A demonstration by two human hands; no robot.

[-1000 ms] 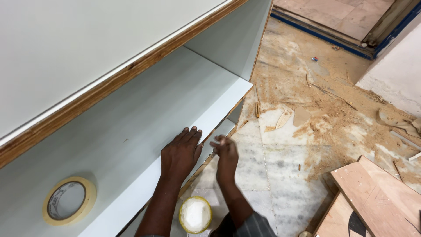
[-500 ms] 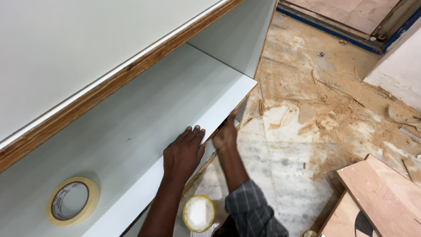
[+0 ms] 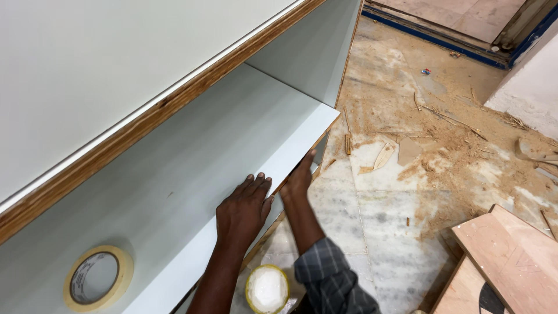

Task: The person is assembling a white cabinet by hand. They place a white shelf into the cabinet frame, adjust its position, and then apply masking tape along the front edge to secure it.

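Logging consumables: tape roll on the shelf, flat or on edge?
Flat. The tape roll lies on its side on the white shelf, its round core opening facing up.

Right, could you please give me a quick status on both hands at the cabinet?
Left hand flat on white shelf panel. Right hand against the panel's front edge, holding nothing visible. Masking tape roll lies on the shelf; open tub of white paste on floor below.

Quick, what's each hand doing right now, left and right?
Left hand: open, flat on the white shelf panel.
Right hand: on the panel's front edge; grip cannot be told.
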